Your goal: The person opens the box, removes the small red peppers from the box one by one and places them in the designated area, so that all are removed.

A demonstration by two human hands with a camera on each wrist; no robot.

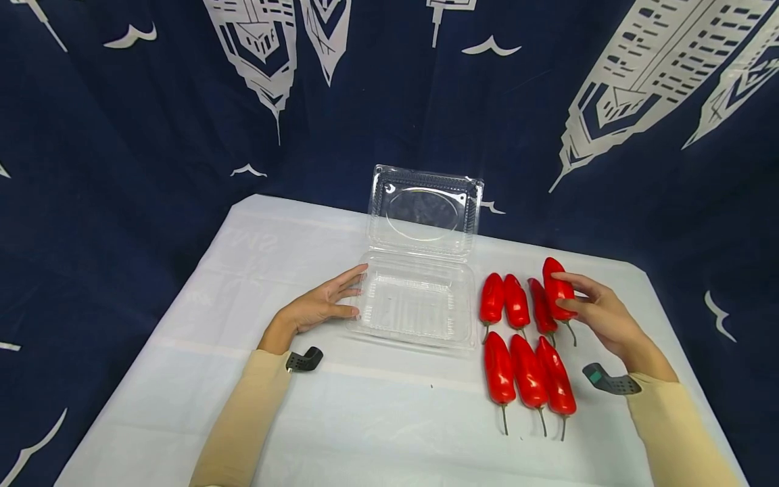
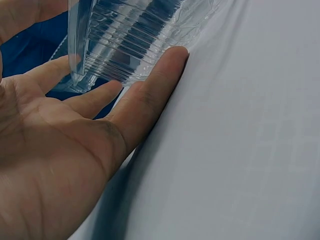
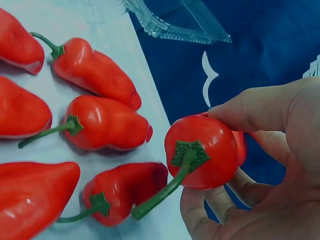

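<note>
My right hand (image 1: 599, 311) grips a red pepper (image 3: 202, 150) between thumb and fingers, its green stem pointing toward the wrist camera. In the head view this pepper overlaps the right end of the back row. Beside it lie three more red peppers, one of them the slim pepper (image 1: 541, 308) closest to the held one. My left hand (image 1: 319, 304) is at the left edge of a clear plastic clamshell box (image 1: 414, 345), its fingers extended against the side wall. The box's lid (image 1: 426, 210) stands raised at the back. Nothing lies inside the box.
Three more red peppers, including the middle pepper (image 1: 528, 370), form a front row right of the box. Everything rests on a white-covered table (image 1: 365, 419). Behind it hangs a dark blue cloth (image 1: 152, 101) with white building prints.
</note>
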